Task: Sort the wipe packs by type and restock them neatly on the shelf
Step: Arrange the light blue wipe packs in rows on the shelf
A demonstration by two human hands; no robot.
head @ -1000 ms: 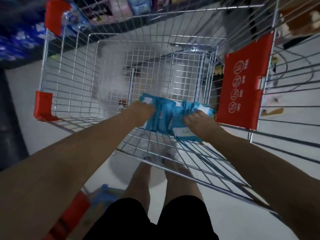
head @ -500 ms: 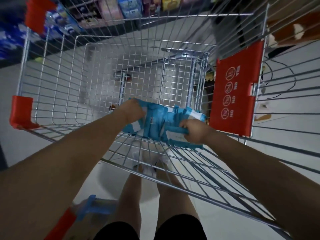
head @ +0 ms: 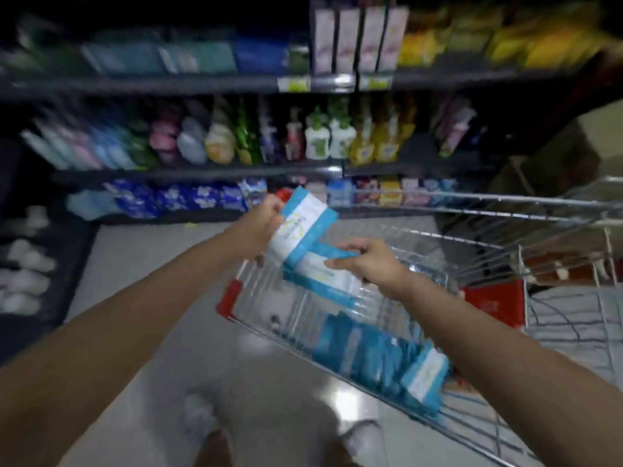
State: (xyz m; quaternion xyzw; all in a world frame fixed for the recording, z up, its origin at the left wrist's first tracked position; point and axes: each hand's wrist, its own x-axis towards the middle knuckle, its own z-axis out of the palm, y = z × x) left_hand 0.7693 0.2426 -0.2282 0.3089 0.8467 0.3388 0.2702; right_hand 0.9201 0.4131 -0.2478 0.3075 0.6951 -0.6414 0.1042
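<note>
Above the cart's near corner: two blue-and-white packs are being held up, clear of the wire basket.
Left hand (head: 259, 227): its fingers are curling round the top edge of the upper wipe pack (head: 300, 230), which is tilting with its white face toward the camera.
Right hand (head: 367, 264): its thumb and fingers are pinching the end of the lower wipe pack (head: 323, 276), which is lying just under the upper one and touching it.
Change: a moment ago both hands were reaching down inside the cart (head: 472, 197), gathering packs from its floor; now they are lifting two out, and the view is swinging up to the shelves.
Left in the cart: more blue packs (head: 377, 358) are lying bunched against the near wire side.
Shelf (head: 202, 170): rows of bottles and pouches are blurring past; packets are sitting on the lowest tier, too smeared to name.
Meaning for the task: picking up is looking finished for this pair, and matching them to a type and a shelf spot is probably coming next.
</note>
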